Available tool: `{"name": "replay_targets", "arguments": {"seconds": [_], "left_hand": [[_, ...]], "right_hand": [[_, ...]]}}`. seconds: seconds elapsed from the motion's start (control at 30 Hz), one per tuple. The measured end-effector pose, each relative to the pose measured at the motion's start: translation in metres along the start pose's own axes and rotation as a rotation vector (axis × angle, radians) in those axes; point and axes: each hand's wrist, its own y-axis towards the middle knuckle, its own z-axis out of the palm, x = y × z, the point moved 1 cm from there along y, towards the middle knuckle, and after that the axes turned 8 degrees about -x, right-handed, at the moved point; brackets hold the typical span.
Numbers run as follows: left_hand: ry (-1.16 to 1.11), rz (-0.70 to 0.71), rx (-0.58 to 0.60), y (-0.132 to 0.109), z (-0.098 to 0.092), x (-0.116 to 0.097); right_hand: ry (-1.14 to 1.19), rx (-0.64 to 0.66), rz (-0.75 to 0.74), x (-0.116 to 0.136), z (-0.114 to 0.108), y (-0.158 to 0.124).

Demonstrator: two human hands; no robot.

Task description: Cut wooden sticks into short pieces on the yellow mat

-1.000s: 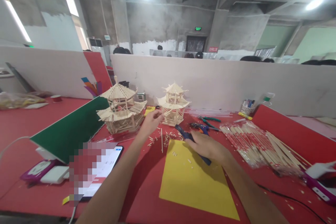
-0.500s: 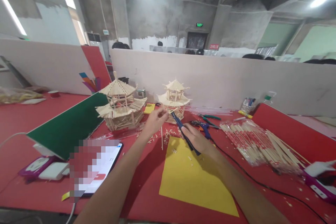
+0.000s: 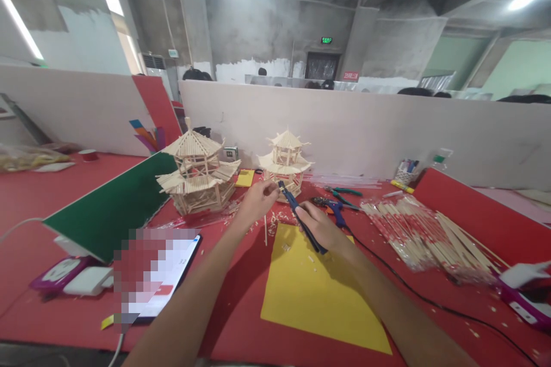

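Note:
My right hand (image 3: 319, 225) is wrapped around the long handles of a dark blue pair of cutters (image 3: 291, 200), whose tip points up and away from me. Pinched in the fingertips of my left hand (image 3: 259, 199) is a thin wooden stick, mostly hidden by the fingers at the cutter tip. Right behind both hands stands a small two-tiered stick pagoda (image 3: 287, 161). A larger stick pagoda (image 3: 196, 171) is to the left of it. Another thin stick (image 3: 266, 230) shows below my left hand, and cut wood bits lie scattered around.
A yellow sheet (image 3: 318, 298) lies under my right forearm. To the right are a glue gun (image 3: 338, 215) with its cord, green-handled pliers (image 3: 346, 191) and bagged sticks (image 3: 413, 232). A tablet (image 3: 172, 275), a green board (image 3: 116, 206) and a power strip (image 3: 55, 275) are on the left.
My left hand has moved slightly right, closer to the cutter tip, and less of the stick shows between them. The cutters have shifted slightly left.

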Motion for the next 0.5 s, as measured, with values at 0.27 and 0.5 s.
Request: {"name": "replay_targets", "arguments": {"seconds": [0.27, 0.5], "left_hand": [[0.081, 0.016, 0.0, -0.0025, 0.0014, -0.0018], [0.113, 0.027, -0.018, -0.0033, 0.0039, -0.0018]], "right_hand": [[-0.001, 0.05, 0.031, -0.008, 0.0036, 0.0045], [-0.018, 0.055, 0.038, -0.009, 0.0027, 0.004]]}}
